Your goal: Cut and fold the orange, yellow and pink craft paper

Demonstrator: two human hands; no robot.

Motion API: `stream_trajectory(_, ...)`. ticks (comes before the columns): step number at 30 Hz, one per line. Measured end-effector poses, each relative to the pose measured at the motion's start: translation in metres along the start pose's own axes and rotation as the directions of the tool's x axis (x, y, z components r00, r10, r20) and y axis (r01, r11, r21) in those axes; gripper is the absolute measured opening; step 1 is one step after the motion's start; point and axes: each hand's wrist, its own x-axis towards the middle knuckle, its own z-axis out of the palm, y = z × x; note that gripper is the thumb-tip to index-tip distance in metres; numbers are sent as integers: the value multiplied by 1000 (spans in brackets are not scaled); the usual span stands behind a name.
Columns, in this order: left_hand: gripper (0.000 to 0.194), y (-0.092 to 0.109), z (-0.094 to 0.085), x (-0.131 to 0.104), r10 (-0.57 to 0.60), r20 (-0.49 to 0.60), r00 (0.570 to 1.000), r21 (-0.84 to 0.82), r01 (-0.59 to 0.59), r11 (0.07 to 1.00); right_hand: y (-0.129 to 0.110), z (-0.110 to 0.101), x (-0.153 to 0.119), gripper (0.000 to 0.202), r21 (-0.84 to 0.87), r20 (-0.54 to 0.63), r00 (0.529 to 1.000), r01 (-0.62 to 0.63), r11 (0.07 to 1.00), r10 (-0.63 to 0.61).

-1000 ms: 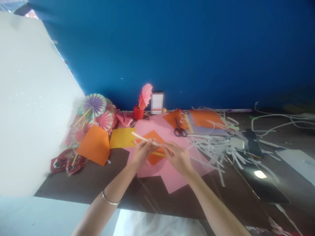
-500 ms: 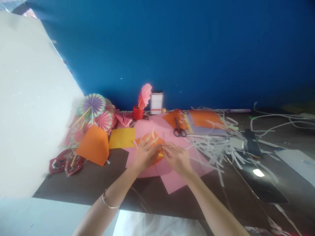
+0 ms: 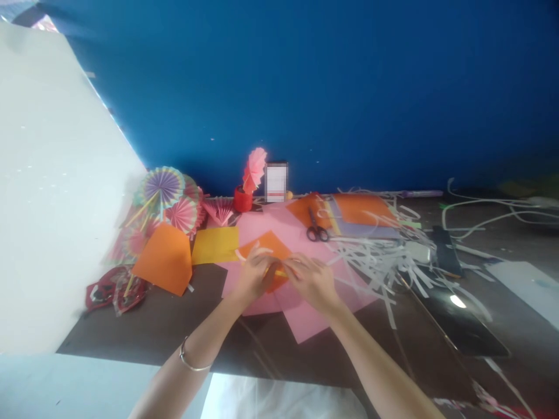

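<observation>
My left hand (image 3: 254,274) and my right hand (image 3: 311,280) meet over an orange sheet of paper (image 3: 269,240) that lies on pink paper (image 3: 301,323). Fingers and thumbs of both hands are closed in a pinch, their tips nearly touching. A small yellow-orange bit shows between the fingertips, but what they hold is too small and blurred to tell. Scissors (image 3: 317,233) with dark handles lie just beyond my right hand. Left of my left hand is a yellow sheet (image 3: 215,244).
Folded paper fans (image 3: 163,187) and an orange paper piece (image 3: 165,259) stand at the left. A red pot (image 3: 243,199) holds a pink fan near the blue wall. White paper strips (image 3: 371,262), a dark phone-like slab (image 3: 463,317) and white cables (image 3: 480,205) occupy the right.
My hands have shifted slightly apart, and more of the orange sheet shows between them. The view has moved a little; the other things lie as before.
</observation>
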Motion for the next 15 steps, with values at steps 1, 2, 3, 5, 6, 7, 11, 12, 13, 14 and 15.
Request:
stream_trajectory(1, 16, 0, 0, 1, -16, 5, 1000, -6, 17, 1000, 0, 0, 0, 17, 1, 8, 1000, 2, 1000, -2)
stream_trajectory(2, 17, 1, -1, 1, -42, 12, 999, -16, 42, 999, -1, 0, 0, 18, 1, 15, 1000, 4, 1000, -4)
stream_trajectory(3, 17, 2, -2, 2, -75, 22, 997, -31, 76, 997, -1, -1, -1, 19, -1, 20, 1000, 8, 1000, -8)
stream_trajectory(5, 18, 5, -4, 3, -158, 52, 986, -77, 161, 984, -2, -2, -1, 19, -13, 27, 999, 26, 1000, -25)
stream_trajectory(6, 18, 6, -5, 3, -202, 70, 977, -108, 209, 972, -3, -3, 0, 19, -23, 31, 999, 39, 999, -38)
stream_trajectory(7, 18, 7, -6, 4, -244, 87, 966, -143, 254, 956, -3, -4, 0, 19, -34, 34, 998, 52, 998, -51)
stream_trajectory(11, 21, 11, -9, 6, -354, 125, 927, -277, 375, 885, -5, -7, 1, 20, -66, 36, 997, 73, 995, -70)
stream_trajectory(12, 22, 12, -10, 7, -368, 129, 921, -302, 390, 870, -6, -8, 1, 20, -69, 35, 997, 74, 995, -71)
stream_trajectory(13, 22, 13, -10, 8, -377, 132, 917, -325, 400, 857, -5, -8, 1, 21, -72, 31, 997, 76, 995, -73)
stream_trajectory(14, 23, 14, -11, 8, -386, 136, 912, -347, 409, 844, -5, -8, 1, 20, -75, 27, 997, 80, 994, -78)
stream_trajectory(15, 23, 15, -12, 9, -394, 142, 908, -367, 418, 831, -5, -8, 1, 19, -79, 18, 996, 84, 993, -83)
